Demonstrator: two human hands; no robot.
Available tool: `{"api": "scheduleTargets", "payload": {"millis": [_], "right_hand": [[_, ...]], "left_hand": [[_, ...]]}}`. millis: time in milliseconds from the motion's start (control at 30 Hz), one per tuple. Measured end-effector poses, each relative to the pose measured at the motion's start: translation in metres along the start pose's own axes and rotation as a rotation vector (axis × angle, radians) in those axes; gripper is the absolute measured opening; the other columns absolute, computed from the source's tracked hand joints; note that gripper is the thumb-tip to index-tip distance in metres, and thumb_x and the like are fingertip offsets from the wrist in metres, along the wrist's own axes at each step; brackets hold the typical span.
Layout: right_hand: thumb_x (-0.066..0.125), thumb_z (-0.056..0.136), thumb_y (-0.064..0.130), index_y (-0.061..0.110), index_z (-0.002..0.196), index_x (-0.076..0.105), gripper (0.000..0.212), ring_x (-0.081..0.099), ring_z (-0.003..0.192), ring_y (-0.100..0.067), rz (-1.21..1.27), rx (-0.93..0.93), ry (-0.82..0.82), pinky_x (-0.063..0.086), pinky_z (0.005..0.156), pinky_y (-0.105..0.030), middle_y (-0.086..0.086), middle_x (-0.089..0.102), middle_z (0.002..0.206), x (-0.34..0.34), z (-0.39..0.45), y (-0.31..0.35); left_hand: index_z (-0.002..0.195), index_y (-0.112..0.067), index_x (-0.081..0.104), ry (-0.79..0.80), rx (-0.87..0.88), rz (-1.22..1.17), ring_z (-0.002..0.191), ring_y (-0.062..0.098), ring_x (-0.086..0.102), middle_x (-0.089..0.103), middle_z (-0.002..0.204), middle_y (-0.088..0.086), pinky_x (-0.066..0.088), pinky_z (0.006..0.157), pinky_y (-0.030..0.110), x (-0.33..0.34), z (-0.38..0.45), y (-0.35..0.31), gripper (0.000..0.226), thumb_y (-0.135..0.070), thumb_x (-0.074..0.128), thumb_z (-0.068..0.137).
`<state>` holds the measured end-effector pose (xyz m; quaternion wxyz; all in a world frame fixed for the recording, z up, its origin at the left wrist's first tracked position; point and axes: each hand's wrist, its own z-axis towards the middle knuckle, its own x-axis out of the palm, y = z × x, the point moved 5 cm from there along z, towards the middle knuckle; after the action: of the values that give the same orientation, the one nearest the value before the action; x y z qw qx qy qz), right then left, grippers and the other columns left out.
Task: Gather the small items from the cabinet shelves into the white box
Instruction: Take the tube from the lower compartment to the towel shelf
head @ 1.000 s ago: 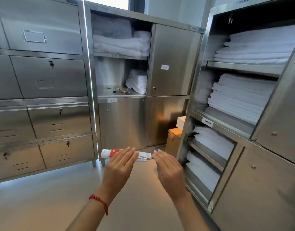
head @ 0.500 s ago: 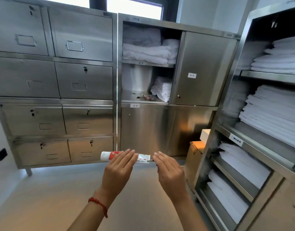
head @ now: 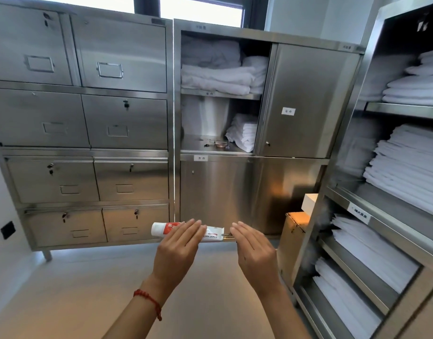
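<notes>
White and red, a toothpaste tube point(head: 161, 228) is lying crosswise behind our fingers, and we are carrying it at chest height between our two hands. Our left hand point(head: 177, 248) is holding it across the middle, fingers straight and together with the back of the hand toward us, so we cannot tell how firmly the grip is closing on the far side. Our right hand point(head: 256, 253) is standing upright in the same flat pose, its fingertips meeting the tube's crimped end, where something thin and metallic point(head: 226, 234) is poking out; what it is, and whether the hand is pinching it, we cannot tell. Both forearms are rising from below and angling slightly inward, a red cord bracelet point(head: 149, 300) sitting on the left wrist. Holding the tube by both ends is probably keeping it level while we are walking it over.

Beyond and to the right of our right hand, the white box point(head: 309, 204) is resting on a cardboard carton point(head: 292, 237), well apart from us. Up and ahead of our hands, a few small items point(head: 216, 143) are lying on the open cabinet shelf point(head: 198, 146) beside folded towels point(head: 243, 132), not yet gathered.
</notes>
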<state>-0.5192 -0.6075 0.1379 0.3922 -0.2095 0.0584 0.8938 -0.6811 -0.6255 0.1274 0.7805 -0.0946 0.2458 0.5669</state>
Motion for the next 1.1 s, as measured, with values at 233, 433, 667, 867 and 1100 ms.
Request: {"api": "scheduleTargets", "payload": {"millis": [233,433,667,867,1100], "right_hand": [[0.086,0.058,0.002,0.003,0.093,0.076,0.037,0.07,0.091,-0.022,-0.053,0.004,-0.013,0.054,0.079,-0.032,-0.009,0.073,0.096,0.047,0.018,-0.031],[0.085,0.059,0.005,0.003,0.094,0.075,0.036,0.07,0.092,-0.023,-0.047,0.008,-0.016,0.055,0.078,-0.033,-0.01,0.073,0.097,0.1,0.047,-0.055],[0.044,0.099,0.023,0.004,0.096,0.075,0.036,0.07,0.093,-0.022,-0.078,-0.008,-0.105,0.054,0.08,-0.032,-0.009,0.073,0.098,0.157,0.074,-0.073],[0.042,0.1,0.025,0.004,0.096,0.074,0.039,0.07,0.093,-0.022,-0.094,-0.003,-0.085,0.056,0.078,-0.032,-0.009,0.073,0.099,0.193,0.088,-0.09],[0.071,0.075,0.016,0.004,0.096,0.074,0.024,0.07,0.093,-0.023,-0.084,-0.008,-0.069,0.057,0.076,-0.033,-0.009,0.073,0.099,0.233,0.101,-0.129]], "left_hand": [[0.095,-0.002,0.075,-0.019,0.027,-0.027,0.09,0.03,0.07,0.072,0.098,0.014,0.057,0.073,0.045,0.048,0.022,0.033,0.054,-0.008,0.092,0.044],[0.093,-0.002,0.075,-0.046,0.04,-0.047,0.088,0.03,0.07,0.072,0.097,0.014,0.058,0.071,0.046,0.088,0.05,0.078,0.053,-0.006,0.093,0.043],[0.092,-0.002,0.076,-0.049,0.066,-0.058,0.087,0.03,0.071,0.073,0.096,0.014,0.059,0.067,0.045,0.126,0.072,0.129,0.054,-0.007,0.093,0.041],[0.092,-0.002,0.076,-0.04,0.066,-0.073,0.087,0.029,0.071,0.073,0.096,0.014,0.056,0.072,0.045,0.163,0.083,0.158,0.052,-0.007,0.093,0.043],[0.094,-0.002,0.075,-0.018,0.039,-0.085,0.089,0.029,0.07,0.072,0.098,0.014,0.058,0.07,0.045,0.212,0.103,0.176,0.052,-0.007,0.092,0.045]]}}
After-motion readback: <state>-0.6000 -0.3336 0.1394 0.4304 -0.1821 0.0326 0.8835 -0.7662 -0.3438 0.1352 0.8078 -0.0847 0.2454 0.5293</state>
